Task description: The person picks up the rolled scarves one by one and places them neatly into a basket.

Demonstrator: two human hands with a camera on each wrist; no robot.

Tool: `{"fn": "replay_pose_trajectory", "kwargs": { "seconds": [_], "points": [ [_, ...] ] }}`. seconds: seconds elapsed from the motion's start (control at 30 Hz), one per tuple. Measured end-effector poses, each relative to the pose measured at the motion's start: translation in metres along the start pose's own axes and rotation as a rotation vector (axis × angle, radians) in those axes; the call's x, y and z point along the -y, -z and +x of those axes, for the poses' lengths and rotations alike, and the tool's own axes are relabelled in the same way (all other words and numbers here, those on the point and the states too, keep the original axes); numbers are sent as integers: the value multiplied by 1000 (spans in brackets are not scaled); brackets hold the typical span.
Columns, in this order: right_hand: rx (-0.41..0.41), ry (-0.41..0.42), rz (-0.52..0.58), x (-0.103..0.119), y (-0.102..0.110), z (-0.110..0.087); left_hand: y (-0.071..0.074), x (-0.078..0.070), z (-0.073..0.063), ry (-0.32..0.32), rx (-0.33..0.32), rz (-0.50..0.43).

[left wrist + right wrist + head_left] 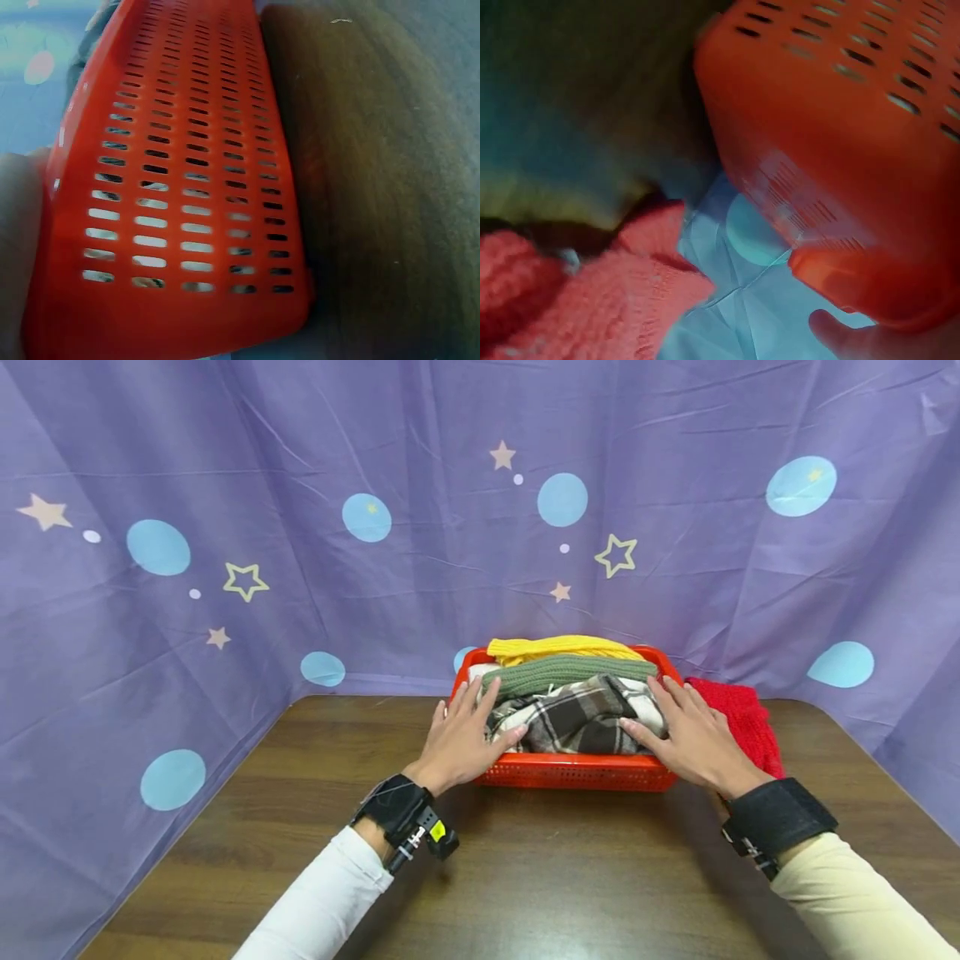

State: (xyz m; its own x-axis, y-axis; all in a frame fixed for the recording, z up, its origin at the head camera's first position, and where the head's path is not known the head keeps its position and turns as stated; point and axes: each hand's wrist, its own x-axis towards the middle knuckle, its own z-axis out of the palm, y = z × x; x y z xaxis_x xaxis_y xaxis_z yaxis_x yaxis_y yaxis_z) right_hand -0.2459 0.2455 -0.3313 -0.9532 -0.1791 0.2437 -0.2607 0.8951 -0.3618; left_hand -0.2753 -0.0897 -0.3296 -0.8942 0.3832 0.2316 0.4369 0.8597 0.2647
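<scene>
A red plastic basket point(577, 772) with slotted walls stands toward the back of the table, filled with folded cloth items. At its front lies a black, grey and white plaid cloth point(573, 718). Behind that come a green ribbed knit point(566, 673) and a yellow knit point(573, 647). My left hand point(461, 739) is at the basket's front left corner, its fingers spread over the rim and the plaid cloth. On the opposite corner my right hand point(693, 735) lies likewise, fingers extended. In the left wrist view the basket's slotted wall point(187, 180) fills the middle.
Right of the basket, a red knit item point(742, 718) lies on the brown wooden table point(540, 877); it also shows in the right wrist view as knit fabric point(607, 300). A purple curtain point(450, 560) with stars and blue dots hangs behind and beside the table.
</scene>
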Motion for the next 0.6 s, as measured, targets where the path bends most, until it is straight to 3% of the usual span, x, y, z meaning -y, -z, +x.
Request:
{"fn": "replay_pose_trajectory", "kwargs": {
  "seconds": [0.23, 0.6],
  "points": [
    [-40, -7, -18, 0, -8, -4, -6, 0, -3, 8, -21, 36],
    [-70, 17, -59, 0, -10, -12, -5, -1, -1, 24, 5, 63]
  ]
}}
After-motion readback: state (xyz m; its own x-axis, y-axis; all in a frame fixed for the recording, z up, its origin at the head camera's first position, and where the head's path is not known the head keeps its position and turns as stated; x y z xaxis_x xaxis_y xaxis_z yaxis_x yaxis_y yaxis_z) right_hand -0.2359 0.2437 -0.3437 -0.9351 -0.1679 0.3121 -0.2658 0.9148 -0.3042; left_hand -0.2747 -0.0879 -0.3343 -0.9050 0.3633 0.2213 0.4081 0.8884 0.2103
